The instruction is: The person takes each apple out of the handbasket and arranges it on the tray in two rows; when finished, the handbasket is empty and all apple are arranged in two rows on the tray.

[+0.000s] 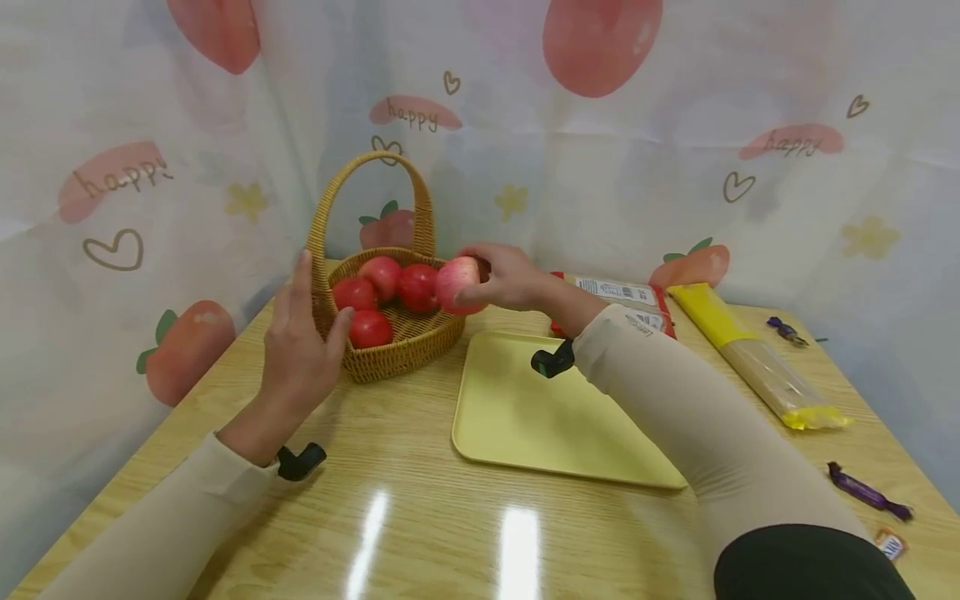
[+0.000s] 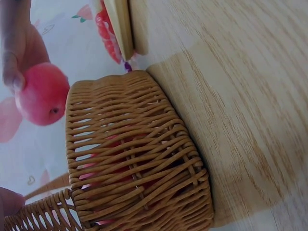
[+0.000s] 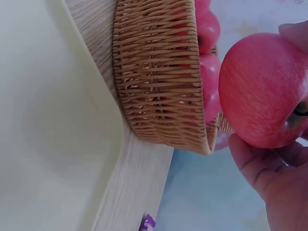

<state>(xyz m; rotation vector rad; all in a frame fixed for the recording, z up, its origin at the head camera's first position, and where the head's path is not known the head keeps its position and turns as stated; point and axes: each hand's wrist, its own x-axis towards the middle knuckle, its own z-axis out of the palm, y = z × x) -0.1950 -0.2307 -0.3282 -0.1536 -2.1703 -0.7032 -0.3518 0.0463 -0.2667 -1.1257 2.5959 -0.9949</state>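
Observation:
My right hand grips a pinkish-red apple at the right rim of a wicker basket. In the right wrist view, fingers and thumb curl round this apple, its stem hollow facing the palm. Several red apples lie inside the basket, mostly in its left half. My left hand is at the basket's left side with straight fingers, close against the foot of the tall arched handle. A fingertip of it shows by the handle in the left wrist view.
A yellow tray lies right of the basket, partly under my right forearm. Behind it is a red-edged package. A long yellow-ended packet and purple-wrapped sweets lie at the right. A printed curtain hangs behind the table.

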